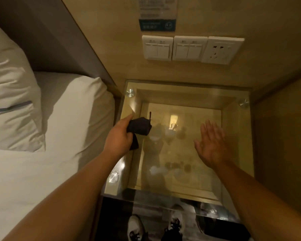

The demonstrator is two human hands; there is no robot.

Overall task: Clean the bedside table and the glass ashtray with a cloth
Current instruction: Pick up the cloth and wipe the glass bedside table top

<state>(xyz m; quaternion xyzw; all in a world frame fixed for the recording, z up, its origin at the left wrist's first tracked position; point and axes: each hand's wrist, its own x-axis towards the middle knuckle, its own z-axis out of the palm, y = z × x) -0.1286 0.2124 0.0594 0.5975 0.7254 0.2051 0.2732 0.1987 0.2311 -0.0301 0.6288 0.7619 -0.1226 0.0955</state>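
Now the left hand (119,136) grips a dark folded cloth (139,128) over the glass-topped wooden bedside table (191,87), near its left edge. Right hand (211,145) hovers flat, fingers spread, holding nothing.

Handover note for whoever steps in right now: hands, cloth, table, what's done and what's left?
Left hand grips the dark cloth above the left edge of the glass table top.
Right hand is open, palm flat over the right half, holding nothing.
Round smudges show on the glass, so wiping isn't finished.
No ashtray in view; it remains to be found and cleaned.
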